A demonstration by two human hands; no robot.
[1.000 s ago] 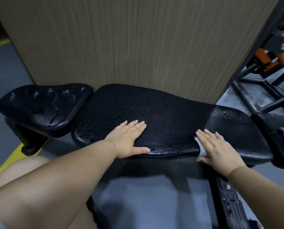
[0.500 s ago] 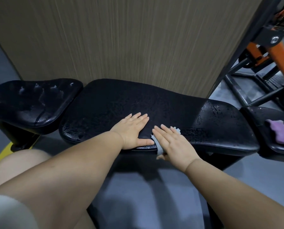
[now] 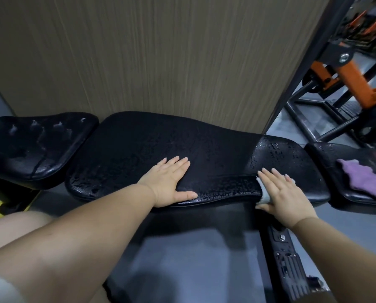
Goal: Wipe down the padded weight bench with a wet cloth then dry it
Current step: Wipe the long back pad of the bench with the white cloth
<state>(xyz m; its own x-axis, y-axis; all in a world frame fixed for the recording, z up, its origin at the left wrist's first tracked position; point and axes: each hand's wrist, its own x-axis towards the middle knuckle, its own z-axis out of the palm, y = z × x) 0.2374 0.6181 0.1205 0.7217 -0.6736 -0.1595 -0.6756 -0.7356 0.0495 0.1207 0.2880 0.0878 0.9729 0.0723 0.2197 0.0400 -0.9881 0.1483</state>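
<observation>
Head view: wet-wiping the bench, with drying judged not yet begun.

At 9 o'clock the tufted seat pad (image 3: 29,145) is glistening. The left hand (image 3: 169,182) is pressing flat on the long back pad (image 3: 160,138), fingers straight and gripping nothing. At its 3 o'clock the right hand (image 3: 285,197), fingers also straight, is pressing a pale cloth (image 3: 263,194) onto the pad's near edge, covering most of it. Droplets are beading across the vinyl, so the next sweep is probably calling for even pressure along it. A purple cloth (image 3: 360,178), likely the dry one, is lying on the neighbouring pad (image 3: 327,154) at 3 o'clock. A wood-grain panel (image 3: 160,51) is standing at 12, an orange machine frame (image 3: 353,77) at 2, and grey floor (image 3: 182,259) is showing at 6.
</observation>
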